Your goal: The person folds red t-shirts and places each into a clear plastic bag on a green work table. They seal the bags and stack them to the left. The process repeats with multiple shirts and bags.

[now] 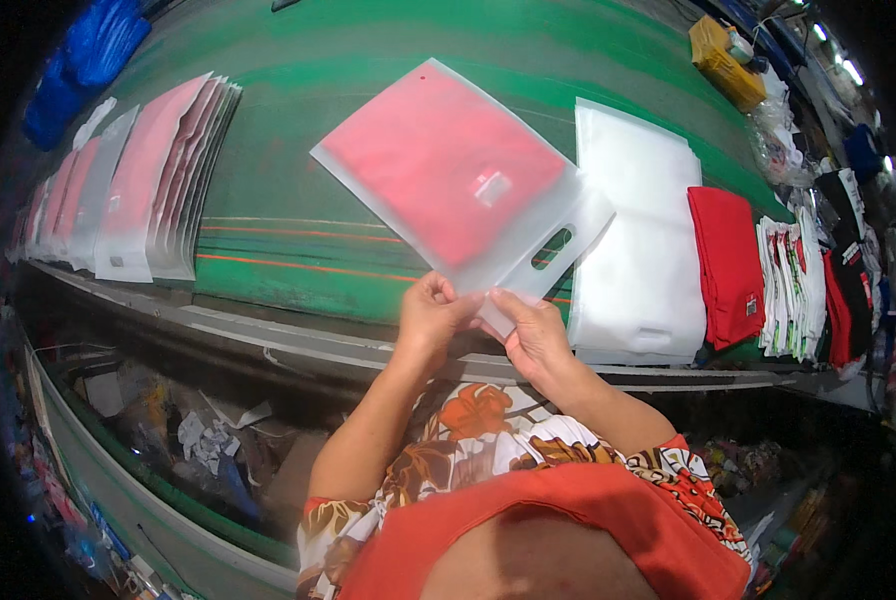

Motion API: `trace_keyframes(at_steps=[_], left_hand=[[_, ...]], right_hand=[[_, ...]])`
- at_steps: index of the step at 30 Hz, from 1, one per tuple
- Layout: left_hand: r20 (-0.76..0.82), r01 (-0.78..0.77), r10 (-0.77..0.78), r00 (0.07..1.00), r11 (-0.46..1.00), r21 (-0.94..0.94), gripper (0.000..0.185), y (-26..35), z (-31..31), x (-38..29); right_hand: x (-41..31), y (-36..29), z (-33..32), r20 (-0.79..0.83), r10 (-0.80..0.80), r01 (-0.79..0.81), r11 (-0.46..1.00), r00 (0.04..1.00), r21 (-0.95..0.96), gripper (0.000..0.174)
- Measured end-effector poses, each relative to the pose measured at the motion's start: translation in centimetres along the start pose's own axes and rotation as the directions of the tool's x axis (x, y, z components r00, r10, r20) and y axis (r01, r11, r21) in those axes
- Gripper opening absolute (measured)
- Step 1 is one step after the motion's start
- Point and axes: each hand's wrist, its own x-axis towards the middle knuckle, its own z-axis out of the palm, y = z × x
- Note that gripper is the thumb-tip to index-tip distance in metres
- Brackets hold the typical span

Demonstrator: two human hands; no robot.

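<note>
A frosted plastic bag (448, 161) with a folded pinkish-red garment inside lies tilted in front of me, its handle end with an oval cut-out pointing to the lower right. My left hand (436, 311) pinches the bag's near edge between thumb and fingers. Close beside it, my right hand (530, 326) grips the near corner of the handle end. Just right of the bag rests a stack of frosted white plastic bags (639, 247), which the handle end partly overlaps. Next to that stack is a folded red garment (725, 262) with a small label.
Several filled bags (166, 180) stand in overlapping rows at the left on the green table (290, 172). Folded white printed garments (789, 285) lie at the right. A yellow taped box (725, 67) sits at the far right, a blue plastic bundle (95, 60) at the far left.
</note>
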Motion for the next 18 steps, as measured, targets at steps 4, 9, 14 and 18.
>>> trace_keyframes(at_steps=[4, 9, 14, 18], left_hand=[[0.013, -0.043, 0.043, 0.999, 0.999, 0.006, 0.033, -0.1, 0.2, 0.0], [0.006, -0.069, 0.068, 0.998, 0.995, 0.075, 0.034, 0.6, 0.6, -0.5], [0.036, -0.083, 0.082, 0.996, 0.996, 0.03, 0.035, 0.2, 0.4, -0.3], [0.055, -0.095, 0.093, 0.994, 0.995, 0.043, 0.038, 0.1, 0.4, -0.1]], right_hand=[[-0.6, 0.1, 0.9, -0.065, -0.026, 0.027, 1.0, 0.998, 0.007, 0.026], [-0.8, 0.2, 1.4, -0.119, -0.034, 0.034, 0.999, 0.992, -0.003, 0.025], [-0.8, 0.4, 1.7, -0.153, -0.037, 0.033, 0.999, 0.988, -0.027, 0.023], [-0.8, 0.3, 1.7, -0.161, -0.042, 0.038, 0.999, 0.986, -0.025, 0.021]])
